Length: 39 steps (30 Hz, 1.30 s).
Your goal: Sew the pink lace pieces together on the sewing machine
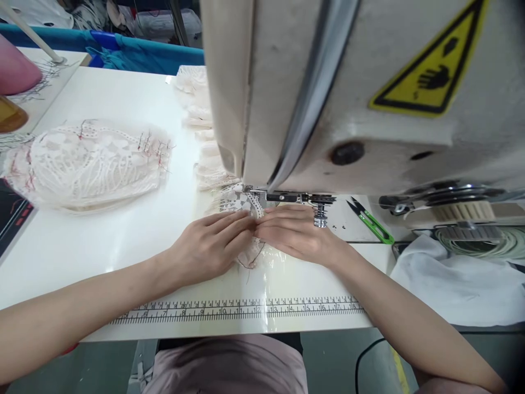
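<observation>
My left hand (209, 246) and my right hand (293, 232) lie flat, fingers stretched out and tips nearly touching, on a small piece of white lace (246, 203) at the foot of a sewing machine (348, 82). Both hands press the lace onto the white table (123, 235) just in front of the presser foot (262, 198). Part of the lace shows under and between the fingers; the needle is hidden by the machine head.
A pile of lace pieces (88, 164) lies at the left. A strip of sewn lace (200, 126) trails behind the machine. Green thread snips (371, 220) rest right of the foot. A printed ruler (238, 309) runs along the front edge. White cloth (455, 284) sits at the right.
</observation>
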Available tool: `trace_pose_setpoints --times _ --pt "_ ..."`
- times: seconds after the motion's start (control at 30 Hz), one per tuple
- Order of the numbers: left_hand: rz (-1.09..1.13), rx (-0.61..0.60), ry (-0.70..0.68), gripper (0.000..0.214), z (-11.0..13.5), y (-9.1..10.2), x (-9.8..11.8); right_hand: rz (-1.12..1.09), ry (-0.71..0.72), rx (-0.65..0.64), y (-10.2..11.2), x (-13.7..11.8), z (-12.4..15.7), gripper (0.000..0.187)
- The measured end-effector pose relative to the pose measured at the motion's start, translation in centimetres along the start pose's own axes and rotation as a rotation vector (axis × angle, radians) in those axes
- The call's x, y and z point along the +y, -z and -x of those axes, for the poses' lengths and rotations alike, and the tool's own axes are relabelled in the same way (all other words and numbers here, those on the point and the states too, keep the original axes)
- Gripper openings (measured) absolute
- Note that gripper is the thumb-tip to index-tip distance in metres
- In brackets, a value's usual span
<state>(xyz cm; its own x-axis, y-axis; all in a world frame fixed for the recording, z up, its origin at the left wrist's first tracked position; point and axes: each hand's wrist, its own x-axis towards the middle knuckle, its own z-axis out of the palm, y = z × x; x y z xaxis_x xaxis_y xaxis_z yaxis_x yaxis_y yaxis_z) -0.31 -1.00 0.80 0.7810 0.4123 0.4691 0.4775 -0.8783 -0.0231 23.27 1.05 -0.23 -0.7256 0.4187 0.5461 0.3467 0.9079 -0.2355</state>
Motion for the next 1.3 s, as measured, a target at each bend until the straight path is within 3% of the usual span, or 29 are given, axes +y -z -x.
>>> trace_pose_setpoints --times 0.17,0.37,0.57,0.77,1.0,1.3 --pt "0.034 -0.016 0.033 0.028 0.1 0.0 0.0 0.016 -0.004 0.009 -0.3 0.0 0.5 0.023" --pt "0.024 -0.025 0.041 0.029 0.0 -0.1 0.0 -0.036 0.007 0.043 -0.4 0.2 0.2 0.018" --pt "0.029 0.009 0.039 0.024 -0.2 -0.5 0.0 0.002 -0.053 -0.04 0.3 0.2 -0.1 0.009" --pt "0.04 0.03 0.034 0.022 -0.2 -0.7 -0.2 -0.001 -0.087 -0.021 0.1 0.5 0.2 0.011" --pt "0.047 -0.001 0.038 0.021 -0.1 -0.5 -0.4 0.089 0.013 0.042 -0.3 -0.2 0.2 0.015" --pt "0.028 -0.019 0.117 0.021 0.2 -0.3 -0.8 0.245 0.039 0.0 -1.3 -1.2 -0.9 0.017"
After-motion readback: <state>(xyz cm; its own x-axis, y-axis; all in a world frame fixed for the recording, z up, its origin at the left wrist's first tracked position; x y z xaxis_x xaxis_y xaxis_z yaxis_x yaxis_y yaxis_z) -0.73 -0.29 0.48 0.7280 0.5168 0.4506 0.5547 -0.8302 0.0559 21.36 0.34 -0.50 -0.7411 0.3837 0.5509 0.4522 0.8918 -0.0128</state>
